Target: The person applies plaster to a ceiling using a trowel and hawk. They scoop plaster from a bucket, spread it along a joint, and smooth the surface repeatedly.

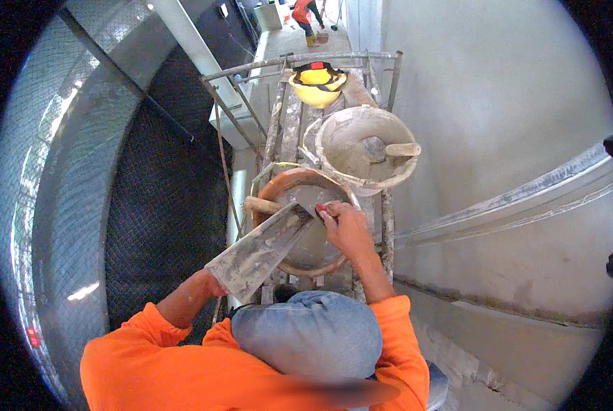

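Note:
My left hand (212, 282) grips the lower end of a long, mortar-smeared grey flat tool (251, 253), angled over an orange bucket (279, 179) of grey, wet material. My right hand (344, 226) is closed on a small red-handled tool (322, 207) near the flat tool's upper end; its working part is unclear. A wooden handle (262, 204) sticks out of the orange bucket's left side. Just behind stands a whitish bucket (334, 171) with grey residue and a wooden-handled tool (402, 148) in it. My bent knee (306, 329) is just below my hands.
The buckets stand on a narrow scaffold platform (292, 123) with metal rails (299, 58). A yellow helmet (313, 92) lies at its far end. Dark mesh (156, 171) runs along the left, a plastered wall (491, 89) along the right. Another person (306, 20) bends in the distant passage.

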{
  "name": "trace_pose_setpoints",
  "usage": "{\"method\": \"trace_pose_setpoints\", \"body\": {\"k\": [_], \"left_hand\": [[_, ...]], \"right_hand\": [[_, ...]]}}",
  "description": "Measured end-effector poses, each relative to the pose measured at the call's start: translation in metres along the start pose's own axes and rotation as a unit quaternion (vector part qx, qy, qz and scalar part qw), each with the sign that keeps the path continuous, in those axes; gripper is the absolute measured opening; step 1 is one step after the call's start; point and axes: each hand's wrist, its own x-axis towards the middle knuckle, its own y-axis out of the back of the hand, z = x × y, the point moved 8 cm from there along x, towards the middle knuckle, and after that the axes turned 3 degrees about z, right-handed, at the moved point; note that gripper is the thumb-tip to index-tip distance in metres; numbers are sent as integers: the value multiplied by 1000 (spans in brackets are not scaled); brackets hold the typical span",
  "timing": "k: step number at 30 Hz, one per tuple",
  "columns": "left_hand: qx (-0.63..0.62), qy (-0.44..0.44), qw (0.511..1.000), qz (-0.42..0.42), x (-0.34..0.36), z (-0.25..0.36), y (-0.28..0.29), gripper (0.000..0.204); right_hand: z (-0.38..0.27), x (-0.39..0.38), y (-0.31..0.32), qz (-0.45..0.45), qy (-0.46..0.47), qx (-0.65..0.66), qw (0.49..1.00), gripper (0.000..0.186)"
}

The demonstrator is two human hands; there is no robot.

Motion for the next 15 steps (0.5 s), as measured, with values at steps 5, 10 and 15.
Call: {"method": "trace_pose_setpoints", "body": {"k": [5, 10, 15], "left_hand": [[33, -10, 999, 4, 10, 6, -16, 43], [28, -4, 999, 21, -9, 5, -22, 42], [58, -77, 991, 92, -24, 28, -18, 41]], "right_hand": [[-58, -21, 39, -11, 102, 111, 988, 22], [-40, 5, 33, 27, 79, 99, 992, 24], [1, -2, 24, 63, -3, -15, 998, 19]]}}
